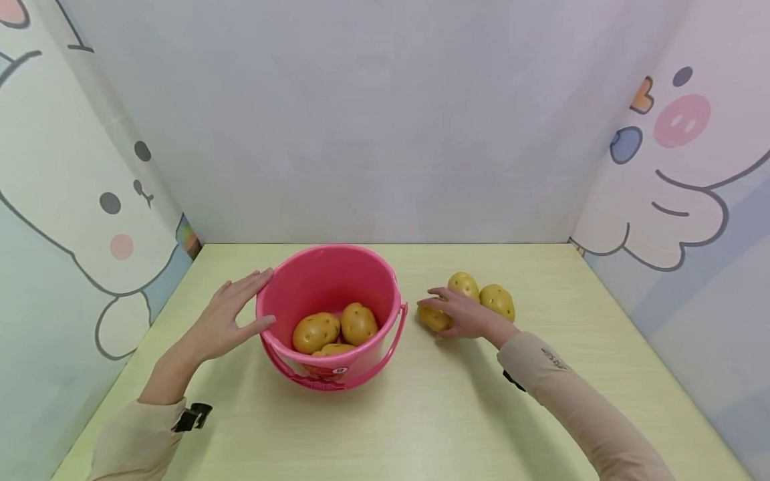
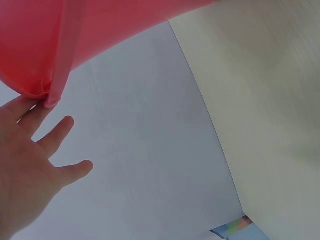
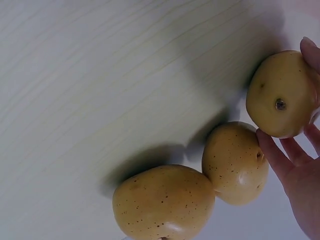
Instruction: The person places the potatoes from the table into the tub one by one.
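Note:
A pink bucket stands on the table with several yellow-brown potatoes inside and its handle lowered. At its left rim is my left hand, touching it with fingers spread and fairly straight. The left wrist view has this hand at the bucket's edge beside the handle joint. To the right of the bucket, my right hand grips a potato between thumb and fingers. In the right wrist view the gripped potato is near two others, a nearer one and a larger one.
Two loose potatoes lie beyond my right hand, one at the back and one to the right. The pale wooden table is bounded by a plain back wall and side walls with cartoon animals.

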Demonstrator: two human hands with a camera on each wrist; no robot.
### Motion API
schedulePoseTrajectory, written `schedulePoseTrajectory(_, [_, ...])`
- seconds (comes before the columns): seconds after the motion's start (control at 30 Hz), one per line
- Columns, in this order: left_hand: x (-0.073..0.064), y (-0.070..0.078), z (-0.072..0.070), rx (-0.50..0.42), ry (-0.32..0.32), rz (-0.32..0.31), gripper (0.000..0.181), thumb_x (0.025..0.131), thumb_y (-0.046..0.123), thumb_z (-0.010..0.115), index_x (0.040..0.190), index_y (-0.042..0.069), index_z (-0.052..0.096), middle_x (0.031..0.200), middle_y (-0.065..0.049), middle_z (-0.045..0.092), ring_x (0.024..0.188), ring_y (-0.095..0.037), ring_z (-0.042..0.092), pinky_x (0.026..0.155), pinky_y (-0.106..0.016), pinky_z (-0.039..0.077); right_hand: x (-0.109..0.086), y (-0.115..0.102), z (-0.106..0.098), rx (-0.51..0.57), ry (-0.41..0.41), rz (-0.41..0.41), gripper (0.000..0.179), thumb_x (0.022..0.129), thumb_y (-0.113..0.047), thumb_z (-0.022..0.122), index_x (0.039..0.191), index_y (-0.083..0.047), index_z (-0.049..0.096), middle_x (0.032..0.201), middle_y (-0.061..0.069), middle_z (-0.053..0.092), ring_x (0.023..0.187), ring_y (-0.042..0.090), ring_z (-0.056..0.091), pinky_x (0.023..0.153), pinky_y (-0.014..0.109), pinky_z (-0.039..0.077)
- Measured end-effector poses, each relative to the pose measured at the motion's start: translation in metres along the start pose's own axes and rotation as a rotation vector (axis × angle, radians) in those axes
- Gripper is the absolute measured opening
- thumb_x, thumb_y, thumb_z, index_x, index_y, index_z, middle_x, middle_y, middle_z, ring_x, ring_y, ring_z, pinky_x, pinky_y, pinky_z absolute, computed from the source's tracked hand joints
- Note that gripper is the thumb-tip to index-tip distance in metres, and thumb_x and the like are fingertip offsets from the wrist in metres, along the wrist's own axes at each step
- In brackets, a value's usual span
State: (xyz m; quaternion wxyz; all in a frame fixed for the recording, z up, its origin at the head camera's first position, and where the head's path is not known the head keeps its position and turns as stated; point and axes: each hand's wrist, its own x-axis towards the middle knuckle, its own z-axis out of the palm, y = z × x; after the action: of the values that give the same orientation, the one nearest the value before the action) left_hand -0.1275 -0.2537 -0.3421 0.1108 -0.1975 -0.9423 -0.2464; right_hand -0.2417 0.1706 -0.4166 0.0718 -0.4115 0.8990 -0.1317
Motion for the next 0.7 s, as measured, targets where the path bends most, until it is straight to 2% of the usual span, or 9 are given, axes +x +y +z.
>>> schedulePoseTrajectory(0.37, [0.0010,0.0010,-0.0010,-0.007,-0.001,0.010,0.074,0.076,0.031,0.065,0.138,0.011,0.030,0.135,-0.017,0.034,0.123,-0.036,0.024,0.095,-0.061,0.011,0.0008,-0.0011,0.0007,-0.057,-0.024,0.005,0.065,0.071,-0.026,0.074,0.128,-0.019,0.044,0.129,0.014,0.037,0.116,0.033,0.034,0.094,0.048,0.030])
schedulePoseTrajectory(0.7, [0.0007,-0.0002,0.0000,-0.007,0.001,0.015,0.074,0.075,0.027,0.065,0.138,0.010,0.030,0.134,-0.017,0.034,0.123,-0.036,0.024,0.095,-0.062,0.011,-0.0008,0.0011,0.0055,-0.081,0.013,-0.014,0.065,0.070,-0.031,0.074,0.128,-0.019,0.045,0.125,0.013,0.040,0.111,0.032,0.036,0.091,0.046,0.033])
